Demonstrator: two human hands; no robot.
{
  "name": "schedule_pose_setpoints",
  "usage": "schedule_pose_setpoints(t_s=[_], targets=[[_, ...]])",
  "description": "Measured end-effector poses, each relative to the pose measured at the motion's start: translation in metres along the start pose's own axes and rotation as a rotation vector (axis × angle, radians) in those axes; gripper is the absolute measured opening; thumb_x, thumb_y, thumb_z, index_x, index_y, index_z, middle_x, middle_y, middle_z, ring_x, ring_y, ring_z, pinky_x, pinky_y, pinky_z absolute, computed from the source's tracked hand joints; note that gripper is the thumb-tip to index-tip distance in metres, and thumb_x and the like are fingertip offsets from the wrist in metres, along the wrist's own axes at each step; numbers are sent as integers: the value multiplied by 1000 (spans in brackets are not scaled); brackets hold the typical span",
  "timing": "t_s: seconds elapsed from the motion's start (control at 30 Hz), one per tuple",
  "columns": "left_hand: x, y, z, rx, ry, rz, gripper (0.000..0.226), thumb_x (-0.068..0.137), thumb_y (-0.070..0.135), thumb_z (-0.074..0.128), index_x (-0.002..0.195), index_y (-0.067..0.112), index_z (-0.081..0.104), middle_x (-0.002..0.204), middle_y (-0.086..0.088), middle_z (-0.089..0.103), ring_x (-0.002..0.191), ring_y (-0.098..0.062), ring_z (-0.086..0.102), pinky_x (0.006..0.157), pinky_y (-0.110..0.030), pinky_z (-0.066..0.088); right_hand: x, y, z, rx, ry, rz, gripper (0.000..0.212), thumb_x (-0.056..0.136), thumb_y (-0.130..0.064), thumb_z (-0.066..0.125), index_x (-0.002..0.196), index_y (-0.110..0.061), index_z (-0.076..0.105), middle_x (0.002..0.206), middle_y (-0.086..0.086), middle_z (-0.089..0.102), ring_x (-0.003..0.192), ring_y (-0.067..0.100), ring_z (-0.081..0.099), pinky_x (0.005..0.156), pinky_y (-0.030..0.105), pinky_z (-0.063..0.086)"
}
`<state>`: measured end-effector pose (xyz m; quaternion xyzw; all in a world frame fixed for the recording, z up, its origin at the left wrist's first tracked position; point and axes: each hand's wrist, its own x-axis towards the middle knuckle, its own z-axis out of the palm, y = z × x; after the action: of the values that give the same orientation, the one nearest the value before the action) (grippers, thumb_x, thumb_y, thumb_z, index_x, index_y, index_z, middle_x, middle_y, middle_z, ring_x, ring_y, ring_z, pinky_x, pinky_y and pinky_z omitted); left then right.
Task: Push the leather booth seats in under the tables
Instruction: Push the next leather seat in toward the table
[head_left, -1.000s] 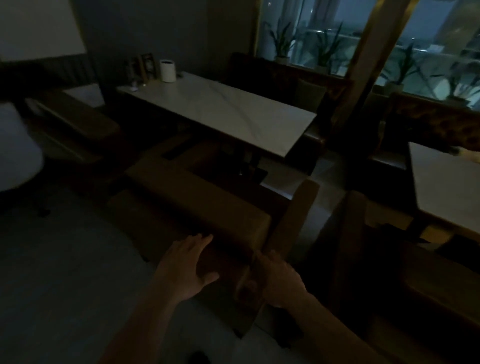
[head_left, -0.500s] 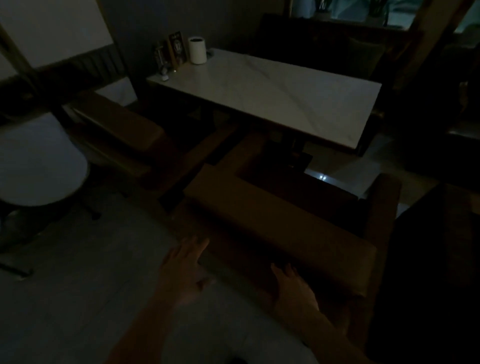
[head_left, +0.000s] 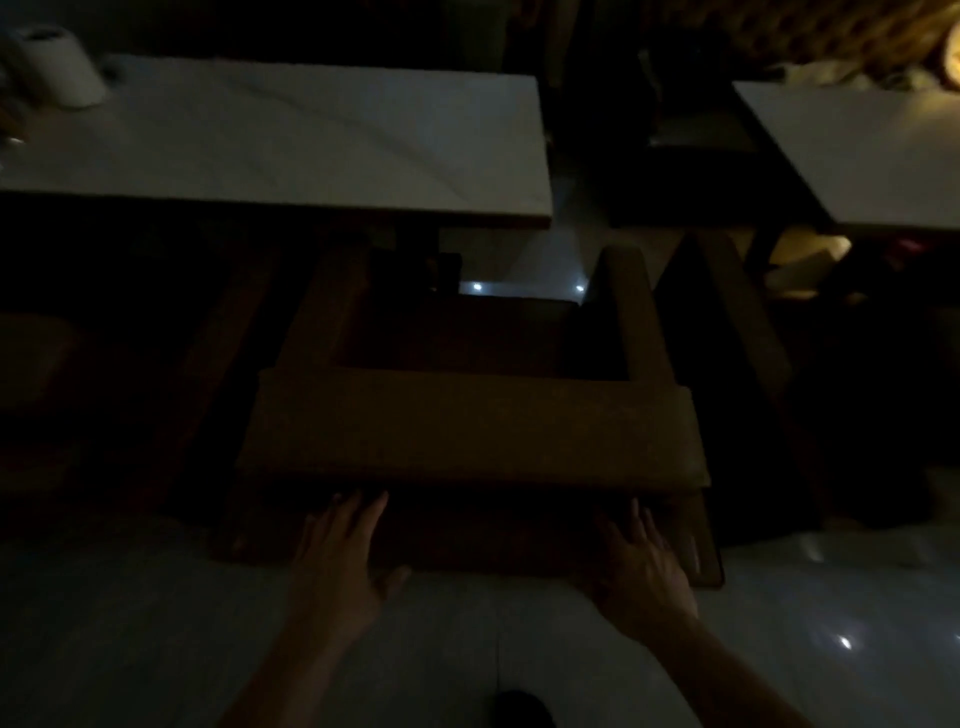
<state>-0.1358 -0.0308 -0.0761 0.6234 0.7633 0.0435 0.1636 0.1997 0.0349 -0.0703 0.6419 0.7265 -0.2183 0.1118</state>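
Note:
A brown leather booth seat (head_left: 467, 431) stands in front of me, its padded backrest top facing me and its two arms reaching toward a white marble table (head_left: 291, 140). My left hand (head_left: 343, 551) lies flat with fingers spread against the seat's dark back panel at its left half. My right hand (head_left: 636, 566) presses flat on the same panel near its right corner. Neither hand grips anything. The seat's front lies in shadow under the table edge.
A second white table (head_left: 862, 150) stands at the right with another dark seat (head_left: 737, 322) beside mine. A paper roll (head_left: 62, 65) sits on the near table's far left. Another brown seat (head_left: 36, 364) is at the left. Glossy pale floor (head_left: 156, 649) lies under my arms.
My view has swung round to face the seat's back squarely. Both hands have spread apart and dropped from the backrest top onto the back panel.

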Motion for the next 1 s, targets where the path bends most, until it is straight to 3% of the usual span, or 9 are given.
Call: schedule_pose_setpoints(t_s=[0.1,0.23,0.3,0.5,1.0], targets=[[7,-16,16,51,-42,34,87,76,63,64,150,32,31,155,-8,36,139,-36,33,112,-53,28,4,-1,19,6,38,19,106,78,-81,50,158,-34,-2,165,15,-8,151,35,-6,120,51,20],[22,-22,24,95,-136,90,88,82,66,57,153,39,12,161,0,18,144,-29,22,117,-45,19,15,-8,40,15,45,-2,111,77,-81,55,156,-37,-10,165,12,-10,151,34,-12,121,56,13],[28,-26,27,93,-144,101,88,82,68,55,153,41,10,161,1,16,144,-29,21,116,-45,22,18,-15,48,13,36,13,110,78,-79,55,155,-39,-12,165,13,-12,150,35,-13,120,59,10],[30,-35,39,84,-65,119,75,86,56,59,151,39,25,156,5,25,137,-29,28,102,-48,41,17,-25,65,-30,185,48,99,81,-80,47,158,-32,6,164,20,4,150,41,-1,117,63,13],[23,-41,48,63,-47,123,71,88,55,57,150,39,26,157,3,27,141,-27,23,105,-47,38,3,-34,77,-97,185,73,102,84,-76,49,158,-26,0,164,23,0,150,43,-2,119,60,14]])
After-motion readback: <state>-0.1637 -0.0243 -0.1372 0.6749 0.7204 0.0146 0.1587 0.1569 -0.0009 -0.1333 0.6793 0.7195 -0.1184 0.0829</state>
